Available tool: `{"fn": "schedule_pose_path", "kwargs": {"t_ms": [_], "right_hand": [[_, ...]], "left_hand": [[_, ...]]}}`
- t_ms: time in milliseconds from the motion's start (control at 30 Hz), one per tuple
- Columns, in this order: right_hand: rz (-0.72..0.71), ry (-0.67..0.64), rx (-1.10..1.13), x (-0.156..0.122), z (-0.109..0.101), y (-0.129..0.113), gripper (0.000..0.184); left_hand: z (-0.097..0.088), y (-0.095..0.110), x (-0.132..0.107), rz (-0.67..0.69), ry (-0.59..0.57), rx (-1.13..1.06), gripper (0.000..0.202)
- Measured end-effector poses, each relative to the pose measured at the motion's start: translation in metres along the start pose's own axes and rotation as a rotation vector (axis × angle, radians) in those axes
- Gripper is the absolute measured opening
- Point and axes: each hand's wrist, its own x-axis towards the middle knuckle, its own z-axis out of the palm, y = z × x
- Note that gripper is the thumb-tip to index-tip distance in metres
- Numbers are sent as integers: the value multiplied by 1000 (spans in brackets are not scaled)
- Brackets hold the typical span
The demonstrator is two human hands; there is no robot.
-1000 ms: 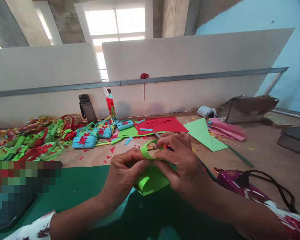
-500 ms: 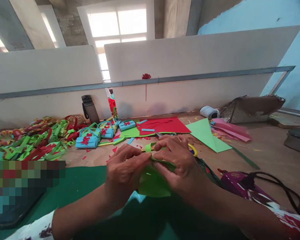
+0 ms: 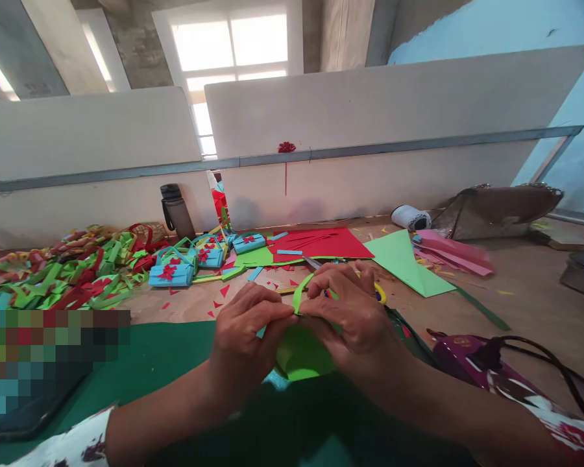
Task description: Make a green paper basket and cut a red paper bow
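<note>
In the middle of the head view, my left hand point(image 3: 246, 331) pinches the top edge of a folded light-green paper piece point(image 3: 305, 358) between thumb and fingertips. My right hand point(image 3: 354, 314) grips the same piece from the other side, its thumb partly behind the paper. A narrow green paper strip point(image 3: 300, 293) curves up from that edge between the two sets of fingertips. My fingers hide how the strip joins the paper. Behind my right hand, the yellow handle of a pair of scissors point(image 3: 380, 293) shows in part.
Small blue paper bags point(image 3: 171, 274) with red flowers stand behind my left hand, beside a heap of paper pieces point(image 3: 85, 272). Red sheets point(image 3: 340, 246), a pale green sheet point(image 3: 409, 269), a bottle point(image 3: 178, 214) and a purple corded object point(image 3: 462, 357) lie around the dark green mat point(image 3: 175, 347).
The green strip now stands up in a taller curve and leans right. Both hands have shifted slightly right, still pinching the folded paper.
</note>
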Motion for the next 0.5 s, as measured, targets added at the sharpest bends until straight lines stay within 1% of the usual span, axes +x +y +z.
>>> {"fn": "schedule_pose_path", "kwargs": {"t_ms": [100, 233, 333, 433, 500], "right_hand": [[-14, 26, -6, 0, 0, -1, 17], [-15, 30, -12, 0, 1, -3, 18], [-36, 38, -27, -1, 2, -3, 18], [-53, 58, -65, -1, 2, -4, 11], [-82, 51, -108, -2, 1, -4, 15]], "left_hand": [[1, 2, 0, 6, -14, 12, 10], [2, 3, -1, 19, -28, 15, 13], [2, 1, -2, 47, -55, 11, 14], [3, -2, -4, 90, -90, 8, 15], [2, -4, -4, 109, -109, 9, 15]]}}
